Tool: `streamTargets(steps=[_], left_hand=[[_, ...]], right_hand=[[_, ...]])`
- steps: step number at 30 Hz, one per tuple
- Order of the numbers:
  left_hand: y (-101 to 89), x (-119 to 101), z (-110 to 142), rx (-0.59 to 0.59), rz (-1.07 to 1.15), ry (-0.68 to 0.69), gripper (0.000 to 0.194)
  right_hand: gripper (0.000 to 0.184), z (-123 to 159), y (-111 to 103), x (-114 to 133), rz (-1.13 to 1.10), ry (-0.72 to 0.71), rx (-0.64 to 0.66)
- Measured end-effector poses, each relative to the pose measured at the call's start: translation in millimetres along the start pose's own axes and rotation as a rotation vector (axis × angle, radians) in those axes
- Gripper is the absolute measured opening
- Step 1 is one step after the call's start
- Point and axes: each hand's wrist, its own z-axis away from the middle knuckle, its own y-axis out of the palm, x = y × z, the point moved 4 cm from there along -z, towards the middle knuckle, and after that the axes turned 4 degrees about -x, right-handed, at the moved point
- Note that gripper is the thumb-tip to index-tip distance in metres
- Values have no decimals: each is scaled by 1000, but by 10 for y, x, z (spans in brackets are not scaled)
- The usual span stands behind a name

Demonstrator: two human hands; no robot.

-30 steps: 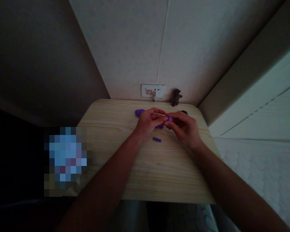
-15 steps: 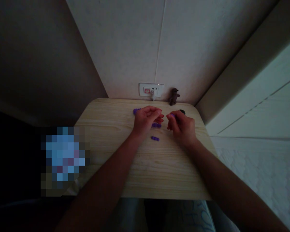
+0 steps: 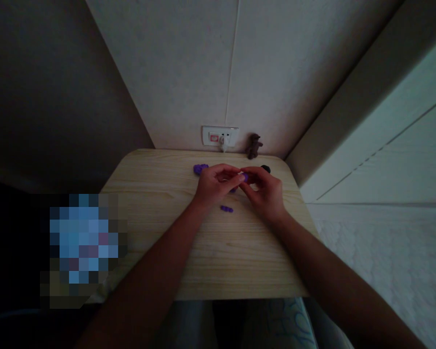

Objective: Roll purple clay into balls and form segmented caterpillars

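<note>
Above the far half of the small table, my left hand and my right hand meet at the fingertips. Between them is a small rounded piece of purple modelling clay, pinched by the right fingers and pressed by the left thumb. Under the hands, a purple clay strip is mostly hidden. Closer to me lies a smaller bumpy purple strip. A larger purple clay lump rests just beyond my left hand, and a black lump sits behind my right hand, partly covered.
A dark brown bear-like figure stands at the table's back edge by the wall. Left of it, a wall socket holds a white plug. The pale wooden table has a blurred-out bluish object at its left edge.
My hands were apart and have come together, the right one moving left with the purple clay piece. My left fingers now touch that piece. The whole view has shifted slightly.
</note>
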Motion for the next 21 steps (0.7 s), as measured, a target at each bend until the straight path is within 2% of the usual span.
streamTargets(steps=[5, 9, 11, 15, 21], left_hand=[[-8, 19, -18, 28, -47, 52, 36], [-53, 7, -48, -36, -65, 103, 32], [-66, 21, -61, -48, -29, 85, 34], [-47, 77, -64, -8, 66, -10, 43], [-33, 86, -29, 43, 140, -95, 43]], right_hand=[[46, 8, 19, -80, -123, 68, -7], [56, 13, 47, -8, -207, 62, 80], [49, 3, 30, 44, -163, 40, 81], [29, -41, -41, 129, -6, -83, 3], [22, -38, -71, 225, 43, -157, 18]])
